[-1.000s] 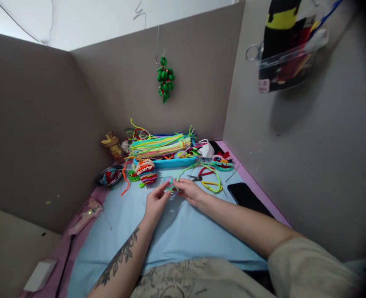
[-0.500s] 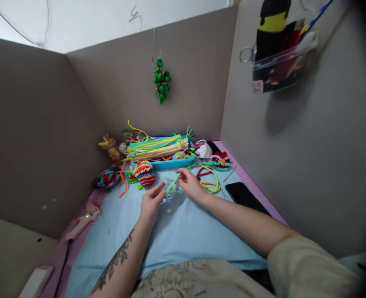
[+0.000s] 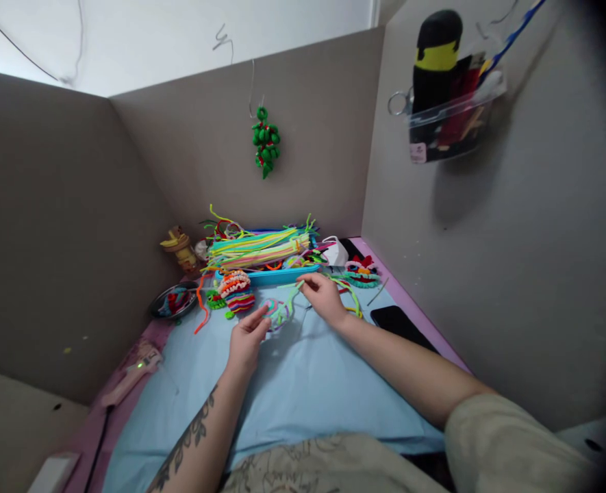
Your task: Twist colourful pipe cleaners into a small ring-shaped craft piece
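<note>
My left hand [image 3: 245, 340] pinches a small coil of pink and blue pipe cleaner [image 3: 272, 307] just above the light blue mat [image 3: 292, 390]. My right hand [image 3: 325, 296] is raised a little farther back and pinches the free end of a light green pipe cleaner [image 3: 288, 306] that runs in a wavy line back to the coil. Both hands have their fingers closed on this piece. Behind them lies a blue tray [image 3: 276, 275] piled with bright pipe cleaners [image 3: 259, 246].
Finished coiled pieces [image 3: 235, 291] and a small metal dish [image 3: 173, 301] lie left of the tray. A pink glue gun [image 3: 128, 373] rests at the left edge, a black phone [image 3: 402, 323] at the right. Grey partition walls enclose the desk; a green ornament [image 3: 265, 140] hangs on the back wall.
My right hand has lifted and moved back towards the tray, drawing the green pipe cleaner out from the coil. My left hand has stayed holding the coil. The view has tilted slightly.
</note>
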A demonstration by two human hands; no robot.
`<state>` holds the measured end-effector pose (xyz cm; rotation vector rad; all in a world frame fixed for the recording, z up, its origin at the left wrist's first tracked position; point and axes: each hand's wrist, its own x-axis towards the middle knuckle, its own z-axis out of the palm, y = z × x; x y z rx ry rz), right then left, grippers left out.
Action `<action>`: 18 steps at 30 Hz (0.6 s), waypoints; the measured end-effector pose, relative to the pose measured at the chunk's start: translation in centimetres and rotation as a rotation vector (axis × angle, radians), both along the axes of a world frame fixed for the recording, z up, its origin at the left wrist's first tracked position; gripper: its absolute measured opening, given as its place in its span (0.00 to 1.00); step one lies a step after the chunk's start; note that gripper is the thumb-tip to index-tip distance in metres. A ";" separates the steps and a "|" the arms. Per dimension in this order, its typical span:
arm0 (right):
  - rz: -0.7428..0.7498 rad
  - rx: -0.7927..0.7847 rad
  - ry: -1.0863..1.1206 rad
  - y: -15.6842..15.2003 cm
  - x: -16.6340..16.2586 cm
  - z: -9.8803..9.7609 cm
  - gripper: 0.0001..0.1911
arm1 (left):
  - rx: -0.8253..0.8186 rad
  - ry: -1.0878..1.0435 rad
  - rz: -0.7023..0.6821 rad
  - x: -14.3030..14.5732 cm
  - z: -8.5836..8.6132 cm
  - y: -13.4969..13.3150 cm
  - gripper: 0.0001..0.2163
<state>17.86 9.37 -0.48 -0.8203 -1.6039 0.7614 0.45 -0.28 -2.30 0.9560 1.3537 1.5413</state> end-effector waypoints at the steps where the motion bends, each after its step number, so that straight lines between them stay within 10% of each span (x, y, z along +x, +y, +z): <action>1: 0.018 0.013 -0.005 -0.3 0.0 0.3 0.08 | -0.002 0.013 0.029 -0.1 0.0 0.1 0.26; 11: 0.027 0.093 -0.052 -1.3 -0.3 0.6 0.09 | 0.046 0.100 0.194 0.1 0.3 -0.1 0.29; 18: 0.233 -0.217 0.071 -1.0 -0.7 0.4 0.13 | 0.031 0.118 0.156 0.0 0.4 -0.2 0.26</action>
